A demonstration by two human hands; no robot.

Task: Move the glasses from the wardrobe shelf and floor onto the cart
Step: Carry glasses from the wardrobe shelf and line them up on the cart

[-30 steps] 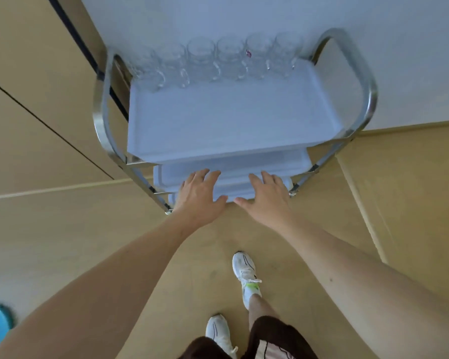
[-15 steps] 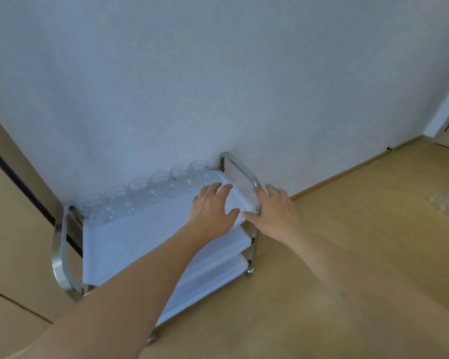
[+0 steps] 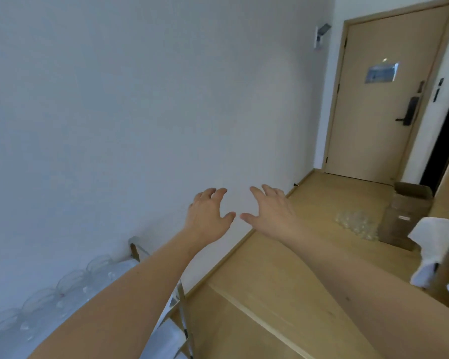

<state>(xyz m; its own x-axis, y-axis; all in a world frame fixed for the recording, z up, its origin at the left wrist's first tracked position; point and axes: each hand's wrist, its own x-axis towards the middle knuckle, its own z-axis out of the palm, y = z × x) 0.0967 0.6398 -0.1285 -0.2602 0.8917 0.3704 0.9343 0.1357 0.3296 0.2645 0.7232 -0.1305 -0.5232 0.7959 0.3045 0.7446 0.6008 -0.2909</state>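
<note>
Along the steel cart's point(image 3: 138, 248) back edge stand clear glasses point(image 3: 70, 282); more clear floor glasses point(image 3: 355, 224) wait; left hand point(image 3: 209, 216) and right hand point(image 3: 272, 212) are spread, empty.

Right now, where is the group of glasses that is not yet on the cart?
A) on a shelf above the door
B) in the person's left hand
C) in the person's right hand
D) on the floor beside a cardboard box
D: the glasses stand on the floor next to the cardboard box; both hands are empty.
</note>
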